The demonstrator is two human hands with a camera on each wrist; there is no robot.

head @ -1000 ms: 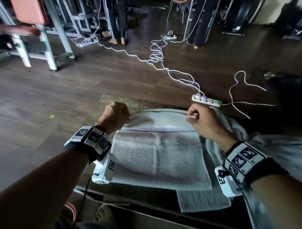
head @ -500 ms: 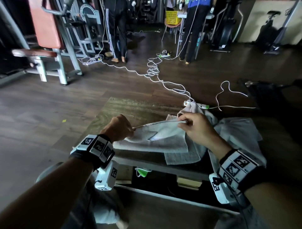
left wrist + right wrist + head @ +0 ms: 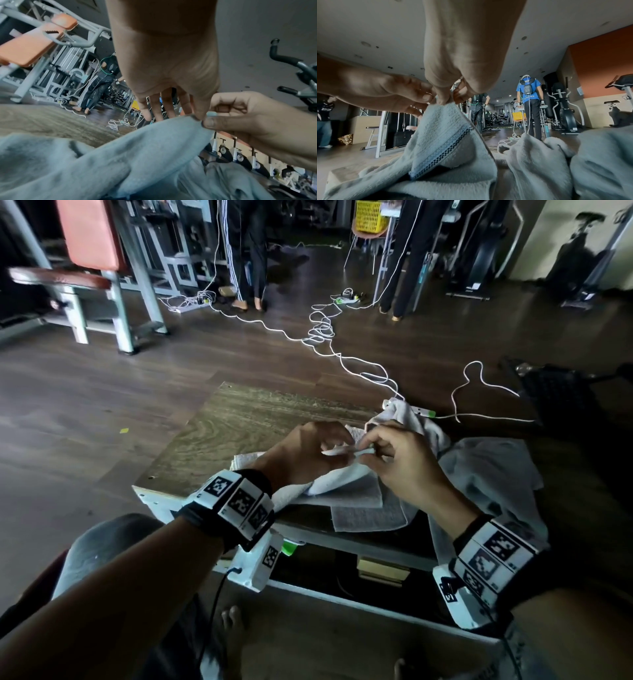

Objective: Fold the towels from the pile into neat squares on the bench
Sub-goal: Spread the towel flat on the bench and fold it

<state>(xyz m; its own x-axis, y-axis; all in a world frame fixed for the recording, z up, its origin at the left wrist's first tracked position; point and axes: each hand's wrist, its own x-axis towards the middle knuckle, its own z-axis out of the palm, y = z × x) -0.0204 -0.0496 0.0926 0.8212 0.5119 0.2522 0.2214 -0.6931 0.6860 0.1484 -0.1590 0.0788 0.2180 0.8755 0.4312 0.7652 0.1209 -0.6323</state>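
Both hands' grip pinches one towel [image 3: 342, 484] edge; only the right wrist view shows its checkered band [image 3: 447, 147].

Around me I noted: a white cable [image 3: 329, 337] looped across the dark wood floor [image 3: 85, 405]; a power strip [image 3: 423, 411] beyond it; an orange-padded weight machine [image 3: 89, 244] at far left; a yellow basket [image 3: 371, 215] at the back; a person in striped trousers [image 3: 245, 251]; an exercise bike [image 3: 619, 102].
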